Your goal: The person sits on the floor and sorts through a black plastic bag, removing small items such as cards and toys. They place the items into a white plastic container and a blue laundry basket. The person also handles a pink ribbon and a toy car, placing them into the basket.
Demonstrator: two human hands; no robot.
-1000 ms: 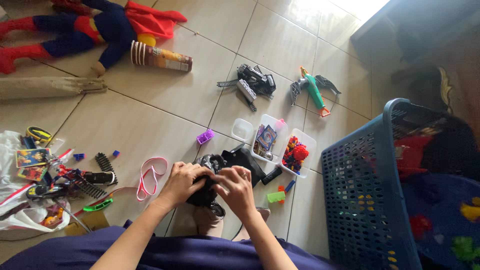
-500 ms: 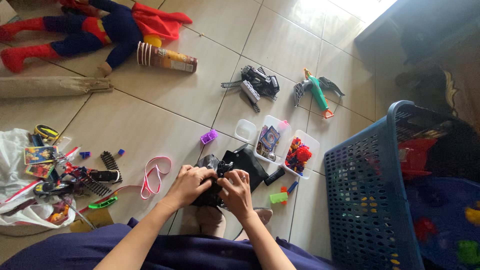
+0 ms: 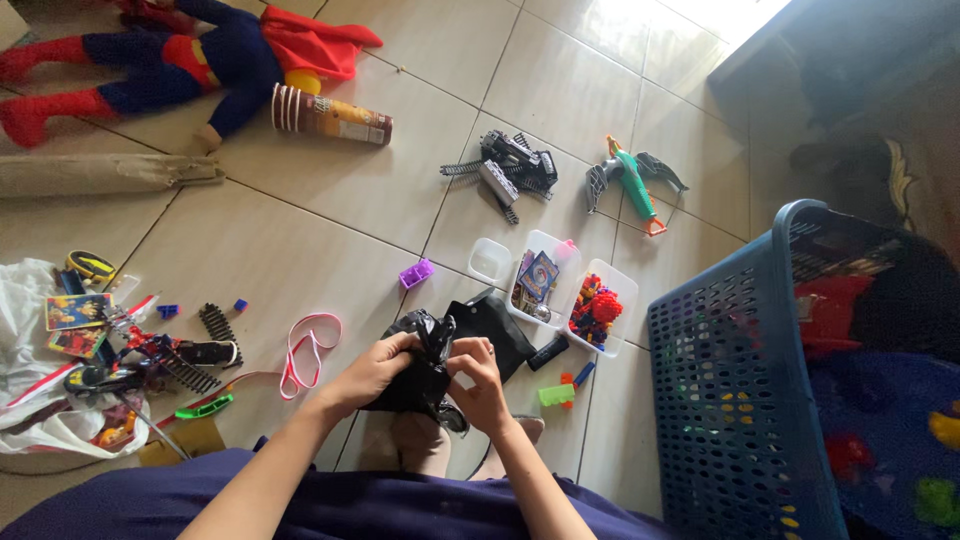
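Note:
Both of my hands grip a crumpled black plastic bag (image 3: pixel 432 360) low in the head view, over the tiled floor. My left hand (image 3: pixel 372 372) pinches the bag's left side, and my right hand (image 3: pixel 480 384) clutches its right side with fingers curled in. A flat black piece (image 3: pixel 497 330) lies just beyond the bag. Right of it stand clear plastic tubs: one holds cards (image 3: pixel 538 280), one holds red and mixed small bricks (image 3: pixel 596 308), and a small square one (image 3: pixel 489 260) looks bare. A green brick (image 3: pixel 556 395) rests near my right hand.
A blue plastic basket (image 3: pixel 730 380) of toys stands at right. A caped doll (image 3: pixel 190 55), a snack tube (image 3: pixel 330 117), black toy parts (image 3: pixel 510 170) and a green toy (image 3: pixel 630 180) lie farther off. A white bag (image 3: pixel 40 420) with small toys and a pink band (image 3: pixel 310 345) lie at left.
My hands have kept working the black bag, bunching it tighter between them. The view has shifted slightly; nothing else on the floor has moved.

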